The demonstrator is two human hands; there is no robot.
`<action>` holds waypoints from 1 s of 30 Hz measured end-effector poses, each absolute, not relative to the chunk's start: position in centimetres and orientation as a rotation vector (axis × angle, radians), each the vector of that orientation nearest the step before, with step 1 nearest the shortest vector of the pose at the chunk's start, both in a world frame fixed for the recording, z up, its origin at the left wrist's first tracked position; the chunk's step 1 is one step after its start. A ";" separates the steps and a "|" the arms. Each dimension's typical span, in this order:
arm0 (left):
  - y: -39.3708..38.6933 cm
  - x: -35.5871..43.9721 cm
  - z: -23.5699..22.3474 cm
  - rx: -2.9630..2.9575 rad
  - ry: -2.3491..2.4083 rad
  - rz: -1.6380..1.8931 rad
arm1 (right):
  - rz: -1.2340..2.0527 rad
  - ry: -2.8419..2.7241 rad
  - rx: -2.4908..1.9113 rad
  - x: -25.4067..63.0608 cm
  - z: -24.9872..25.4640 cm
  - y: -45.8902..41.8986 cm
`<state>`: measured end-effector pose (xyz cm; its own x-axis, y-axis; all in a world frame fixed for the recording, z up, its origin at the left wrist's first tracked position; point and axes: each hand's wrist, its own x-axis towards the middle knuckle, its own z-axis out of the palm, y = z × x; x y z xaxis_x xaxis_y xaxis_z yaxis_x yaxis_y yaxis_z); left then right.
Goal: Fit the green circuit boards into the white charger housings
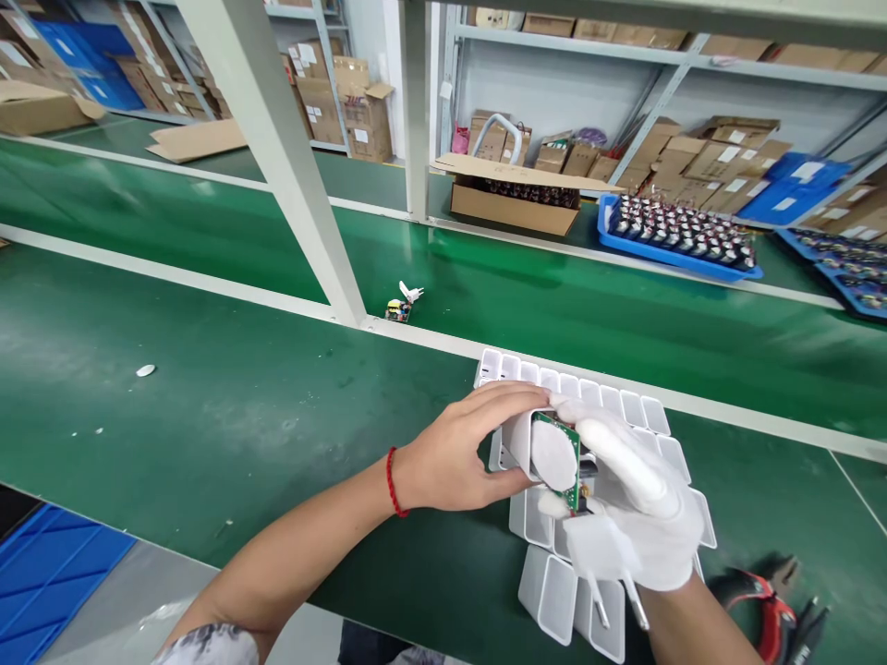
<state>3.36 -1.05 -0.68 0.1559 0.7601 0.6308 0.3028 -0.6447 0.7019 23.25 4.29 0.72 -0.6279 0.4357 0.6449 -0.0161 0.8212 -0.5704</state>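
My bare left hand (463,453) grips a white plastic charger housing (518,441) from the left side, a red cord around its wrist. My right hand (641,503), in a white glove, holds a green circuit board (563,459) with a white plug piece and two metal prongs (610,574), its board end set into the housing's open mouth. Both hands hover over a block of several empty white housings (610,406) standing open-side up on the green belt.
Red-handled pliers (766,610) lie at the lower right. A loose small circuit board with a plug (402,305) sits by the grey frame post (291,166). Behind are an open cardboard box (513,199) and blue trays of parts (683,240). A small white disc (145,370) lies left.
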 end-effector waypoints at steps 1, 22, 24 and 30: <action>-1.0 3.4 -0.7 2.033 1.009 1.503 | 0.675 -2.171 -0.307 23.2 0.7 4.3; -1.0 3.3 -0.7 2.057 1.004 1.544 | 0.628 -2.206 -0.309 23.3 0.3 4.0; -1.0 3.3 -0.6 2.068 1.020 1.539 | 0.609 -2.225 -0.323 23.3 0.4 3.9; -0.9 3.2 -0.5 2.119 1.026 1.526 | 0.648 -2.231 -0.347 23.0 1.0 3.6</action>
<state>3.20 -0.94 -0.51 0.1647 0.7163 0.6780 0.3575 -0.6840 0.6359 22.98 3.63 1.00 -0.6650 0.4349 0.6072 0.0421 0.8335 -0.5509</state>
